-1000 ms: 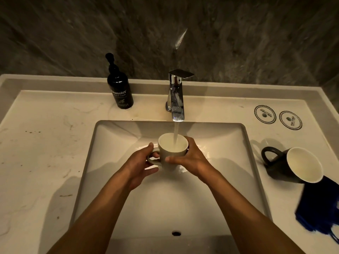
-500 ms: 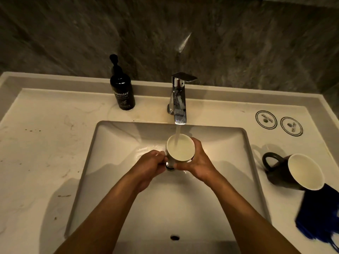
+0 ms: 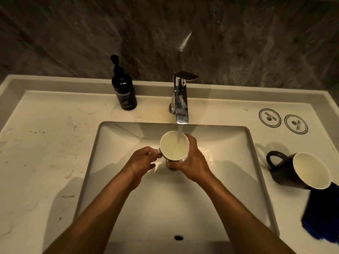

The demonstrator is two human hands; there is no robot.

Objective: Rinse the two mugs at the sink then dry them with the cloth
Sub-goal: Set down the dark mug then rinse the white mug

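White mug (image 3: 174,145) held over sink basin (image 3: 117,143) under running faucet (image 3: 180,99); left hand (image 3: 142,160) clamped on handle, right hand (image 3: 190,162) wrapped round body. Recommend: swirl, tip out fully. Dark mug (image 3: 293,171) on counter beside blue cloth (image 3: 321,213), not yet rinsed.

A bathroom or washroom, dimly lit. A rectangular white basin (image 3: 238,180) is sunk into a pale marble-look vanity top (image 3: 45,153), with a chrome mixer tap (image 3: 180,99) running at center. A black hand-wash pump bottle (image 3: 124,92) stands upper left, dark stone-patterned wall (image 3: 238,43) behind.
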